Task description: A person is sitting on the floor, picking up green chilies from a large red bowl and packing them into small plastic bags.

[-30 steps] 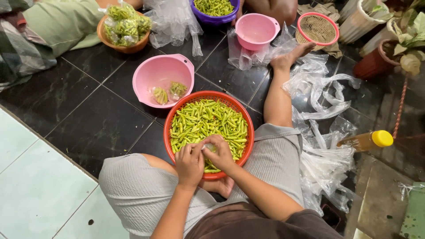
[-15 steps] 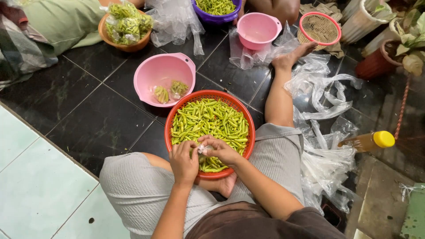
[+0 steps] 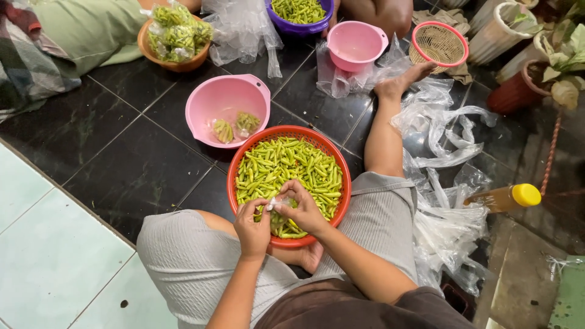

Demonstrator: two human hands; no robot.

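Both hands together over the near rim of an orange basket (image 3: pixel 234 183) heaped with green chillies (image 3: pixel 286 167). Left hand (image 3: pixel 253 226) curled shut, thumb and fingertips pinching one edge of a small clear plastic bag (image 3: pixel 277 204). Right hand (image 3: pixel 304 210) closed on the bag's other edge, fingers bent over it, so the bag sits stretched between the two, just above the chillies. Whether anything lies inside the bag: cannot tell.

Just beyond the hands and a little left, touching the orange basket's far rim, a pink tub (image 3: pixel 210 106) with two small filled packets of chillies at its bottom. Further out to the left, an orange bowl (image 3: pixel 152 52) piled with more filled packets. Straight ahead and well beyond, a purple bowl (image 3: pixel 323 21) of chillies; beside it a pink bucket (image 3: pixel 356 42), then a small woven basket with a pink rim (image 3: pixel 440 44). To the right of the hands, a spread of loose clear plastic bags (image 3: pixel 445 225) on the dark tiled floor (image 3: pixel 122 158), and among them a bottle with a yellow cap (image 3: pixel 506 198) lying on its side.
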